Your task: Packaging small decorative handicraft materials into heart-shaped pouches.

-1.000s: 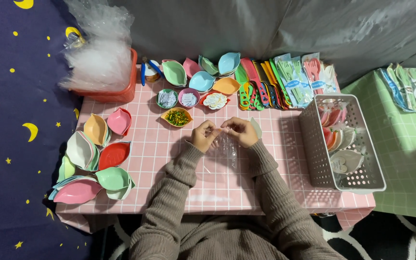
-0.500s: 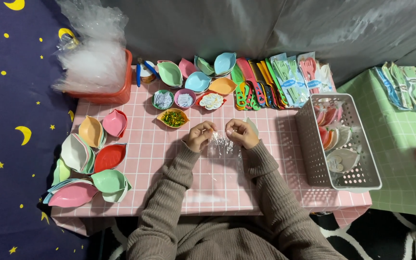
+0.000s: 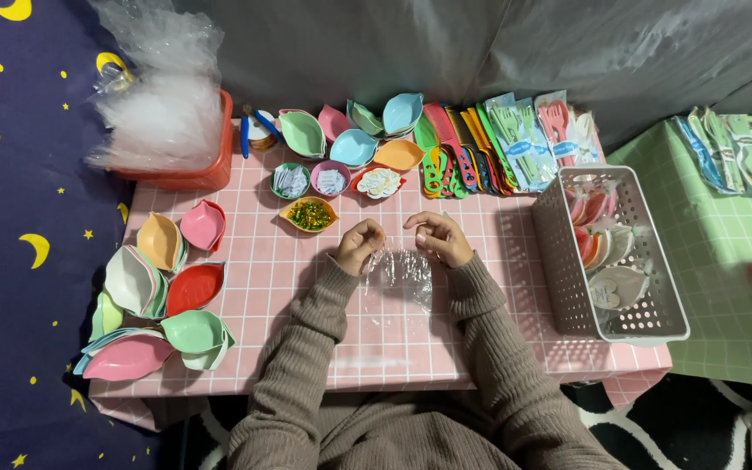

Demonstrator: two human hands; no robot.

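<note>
Over the middle of a pink checked table (image 3: 263,261), my left hand (image 3: 357,246) and my right hand (image 3: 438,238) both pinch the top edge of a clear plastic bag (image 3: 399,280). The bag hangs down between my brown sleeves, and I cannot tell if anything is inside it. Just beyond my left hand sits a yellow leaf-shaped dish of small green and gold pieces (image 3: 309,213).
Leaf-shaped dishes in many colours (image 3: 158,287) are stacked at the left. A red bin of clear bags (image 3: 171,130) stands at the back left. Small bowls, combs (image 3: 450,152) and packed cutlery (image 3: 524,130) line the back. A white basket (image 3: 646,305) holds packed items at the right.
My hands have moved closer together at the bag's top edge, and the bag now hangs more gathered beneath them.
</note>
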